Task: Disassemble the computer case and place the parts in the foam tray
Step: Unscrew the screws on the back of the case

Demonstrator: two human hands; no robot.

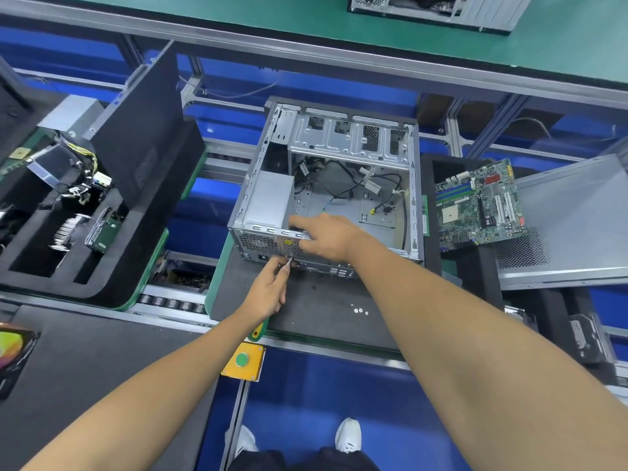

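Screwdriver (259,329) mostly hidden under left hand (268,290).

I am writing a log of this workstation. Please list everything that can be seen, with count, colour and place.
computer case: one, silver, open, centre.
screwdriver: one, green handle, in left hand, tip at case rear.
loose screws: several, silver, mat before case.
motherboard: one, green, right of case.
side panel: one, grey, far right.
foam tray: one, black, left, holding parts.
push button: one, green on yellow box, near edge.
left hand: grips screwdriver.
right hand: rests on case rim.
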